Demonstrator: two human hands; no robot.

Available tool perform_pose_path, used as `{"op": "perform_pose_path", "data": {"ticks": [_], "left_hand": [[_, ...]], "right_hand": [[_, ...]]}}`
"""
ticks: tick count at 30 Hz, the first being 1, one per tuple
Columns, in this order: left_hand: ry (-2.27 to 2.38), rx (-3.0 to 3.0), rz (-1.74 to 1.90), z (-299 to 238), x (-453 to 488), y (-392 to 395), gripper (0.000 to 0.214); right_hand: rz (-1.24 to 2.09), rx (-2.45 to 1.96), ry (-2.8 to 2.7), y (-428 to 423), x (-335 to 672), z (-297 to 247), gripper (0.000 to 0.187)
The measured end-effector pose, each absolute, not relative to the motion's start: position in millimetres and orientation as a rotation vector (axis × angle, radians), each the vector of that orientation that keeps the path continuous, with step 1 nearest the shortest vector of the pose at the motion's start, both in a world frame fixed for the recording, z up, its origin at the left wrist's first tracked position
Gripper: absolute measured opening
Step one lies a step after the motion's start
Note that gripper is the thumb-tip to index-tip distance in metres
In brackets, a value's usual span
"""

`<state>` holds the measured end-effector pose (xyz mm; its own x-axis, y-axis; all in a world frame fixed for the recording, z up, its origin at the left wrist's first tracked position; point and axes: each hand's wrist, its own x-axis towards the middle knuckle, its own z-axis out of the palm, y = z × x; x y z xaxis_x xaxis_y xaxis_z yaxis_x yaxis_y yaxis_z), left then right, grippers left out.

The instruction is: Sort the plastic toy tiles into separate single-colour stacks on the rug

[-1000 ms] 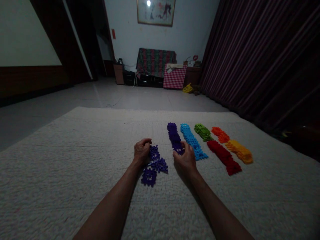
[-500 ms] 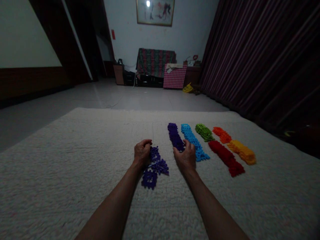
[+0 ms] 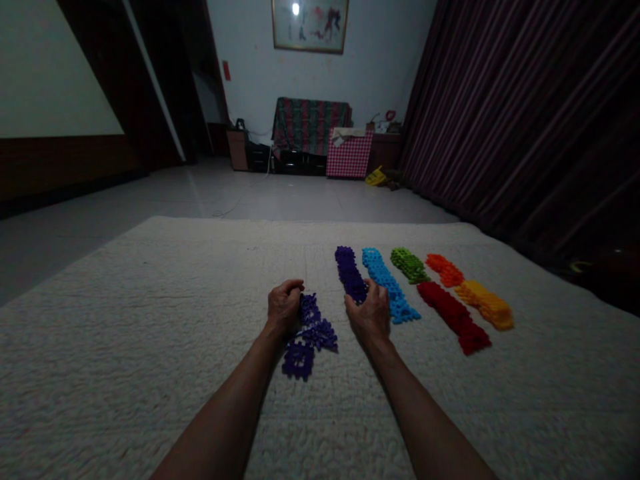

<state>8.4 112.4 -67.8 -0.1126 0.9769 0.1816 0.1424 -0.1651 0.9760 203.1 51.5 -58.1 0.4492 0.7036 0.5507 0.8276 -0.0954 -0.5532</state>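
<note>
the person's left hand [image 3: 284,308] is curled into a loose fist, knuckles up, its fingers closed on the far end of a loose purple cluster [image 3: 309,337] of small lattice-like plastic pieces. the cluster trails back toward the person along the inner side of the left wrist and rests on a cream textured blanket [image 3: 125,347]. the right hand [image 3: 371,313] lies just to the right, well clear of the left. its thumb and fingers are bent around the near end of a purple row [image 3: 349,272] of the same pieces, gripping it from both sides. the row runs straight away from the hand. beside it, moving right, lie a blue row [image 3: 387,283], a short green row [image 3: 409,265], a red row [image 3: 453,315], a short orange-red row [image 3: 444,269] and a yellow-orange row [image 3: 487,305], all on the blanket. beyond the blanket is a grey floor, with a dark striped curtain [image 3: 525,120] on the right and a framed picture [image 3: 310,25] on the far wall.
</note>
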Motion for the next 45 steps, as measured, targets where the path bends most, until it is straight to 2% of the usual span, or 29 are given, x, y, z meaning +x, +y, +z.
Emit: {"op": "perform_pose_path", "data": {"ticks": [22, 26, 29, 35, 41, 45], "left_hand": [[1.333, 1.372, 1.372, -65.7, 8.2, 112.1, 0.031], [1.343, 1.361, 1.403, -64.8, 7.4, 111.4, 0.033], [1.337, 1.360, 1.403, -62.5, 6.7, 109.9, 0.034], [1.273, 1.280, 1.393, -58.1, 6.9, 107.9, 0.036], [1.291, 1.317, 1.385, -58.8, 7.6, 108.8, 0.036], [1.297, 1.625, 1.270, -53.7, 8.5, 102.7, 0.032]], "right_hand": [[-0.266, -1.833, -1.303, 50.8, 202.6, -61.6, 0.051], [-0.285, -1.685, -1.361, 45.9, 197.3, -53.1, 0.043], [-0.173, -1.487, -1.472, 43.2, 188.5, -48.1, 0.032], [0.147, -1.203, -1.833, 39.5, 171.5, -47.5, 0.034], [0.293, -1.256, -1.991, 36.3, 173.5, -48.8, 0.039], [0.274, -1.344, -2.021, 35.5, 171.9, -47.6, 0.045]]}}
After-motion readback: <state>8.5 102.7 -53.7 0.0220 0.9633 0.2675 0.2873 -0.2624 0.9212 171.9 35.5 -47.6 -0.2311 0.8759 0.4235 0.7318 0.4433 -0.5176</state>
